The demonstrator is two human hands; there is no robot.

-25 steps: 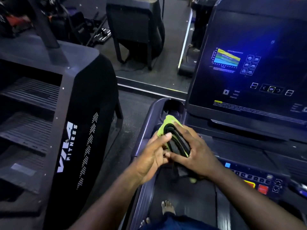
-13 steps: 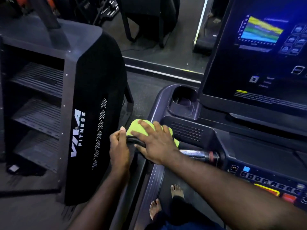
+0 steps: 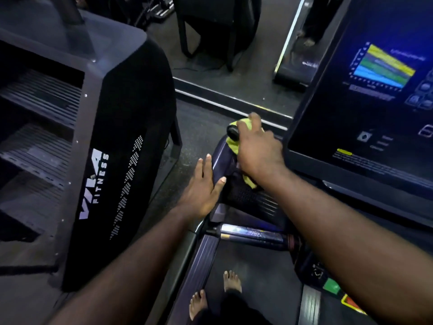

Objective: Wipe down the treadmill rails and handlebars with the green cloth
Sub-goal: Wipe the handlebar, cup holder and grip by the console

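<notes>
Nearest the camera, two bare feet (image 3: 232, 281) stand on the dark treadmill belt (image 3: 257, 277), just right of the ribbed side rail (image 3: 203, 256). A green button (image 3: 330, 286) shows on the control panel under the right forearm. Above the feet, a shiny silver handlebar (image 3: 255, 233) runs crosswise from the rail toward the panel.

Further up, the left hand (image 3: 201, 188) lies flat against the left edge of the treadmill's dark corner housing (image 3: 246, 198). Its fingers are straight and close together, its thumb is spread to the right with the tip on the housing, and it holds nothing.

Beyond it, the right hand (image 3: 257, 151) is curled down over the green cloth (image 3: 234, 144) and presses it onto the top of that corner. The cloth peeks out ahead of the fingertips, along the left side of the hand and under the wrist. A round black knob (image 3: 232, 133) juts out of the cloth just beside the fingers.

To the right rises the big console screen (image 3: 375, 127), lit blue, with a striped colour chart (image 3: 384, 66). To the left, apart from the treadmill, stands a tall black machine (image 3: 131, 113) with white "FITNESS" lettering (image 3: 93, 184) and slatted steps (image 3: 35, 146).

Farthest off, a pale metal strip (image 3: 229, 99) crosses the floor, and a dark frame (image 3: 210, 26) stands behind it.
</notes>
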